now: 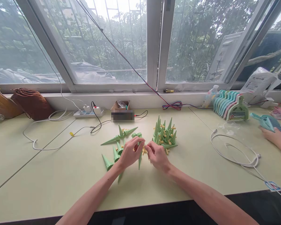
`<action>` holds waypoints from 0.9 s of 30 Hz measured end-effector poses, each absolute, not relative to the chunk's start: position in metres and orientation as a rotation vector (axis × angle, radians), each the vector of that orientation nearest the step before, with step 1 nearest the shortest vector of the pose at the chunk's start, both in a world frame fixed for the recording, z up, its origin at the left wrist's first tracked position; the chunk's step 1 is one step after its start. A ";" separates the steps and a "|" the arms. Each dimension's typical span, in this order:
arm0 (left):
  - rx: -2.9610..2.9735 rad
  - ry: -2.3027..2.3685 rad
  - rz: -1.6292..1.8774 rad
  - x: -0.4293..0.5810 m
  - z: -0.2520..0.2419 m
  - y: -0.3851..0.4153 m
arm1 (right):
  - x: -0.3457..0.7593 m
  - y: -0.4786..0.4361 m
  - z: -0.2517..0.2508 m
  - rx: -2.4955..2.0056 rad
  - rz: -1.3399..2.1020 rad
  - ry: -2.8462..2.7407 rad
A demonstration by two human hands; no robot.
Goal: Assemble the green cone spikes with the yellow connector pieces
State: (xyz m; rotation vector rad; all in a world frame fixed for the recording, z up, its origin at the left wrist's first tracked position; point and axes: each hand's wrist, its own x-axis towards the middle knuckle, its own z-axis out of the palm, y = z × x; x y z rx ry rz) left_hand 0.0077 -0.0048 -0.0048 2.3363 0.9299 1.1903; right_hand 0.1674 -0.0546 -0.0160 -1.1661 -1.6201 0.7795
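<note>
Tabletop (67, 181), spike (140, 159) in left fingers (138, 141)

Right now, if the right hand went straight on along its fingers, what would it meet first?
The right hand would most likely meet the left hand first, or the green spike in it; depth at the fingertips is unclear.

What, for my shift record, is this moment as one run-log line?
left hand: holding green plastic spike; right hand: close by, grasp unclear; beyond right hand: spike cluster with yellow fittings
</note>
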 end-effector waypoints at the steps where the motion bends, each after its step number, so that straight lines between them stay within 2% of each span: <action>1: 2.336 0.917 1.203 0.008 -0.005 -0.005 | 0.168 -0.054 -0.017 -1.166 0.777 -1.622; 12: 2.340 0.921 1.317 0.011 -0.004 -0.008 | 0.168 -0.055 -0.017 -1.155 0.810 -1.584; 20: 1.763 0.999 1.361 0.011 0.007 -0.007 | 0.164 -0.061 -0.011 -1.156 0.728 -1.543; 27: 1.655 1.043 1.380 0.012 0.007 -0.006 | 0.160 -0.065 -0.007 -1.062 0.711 -1.576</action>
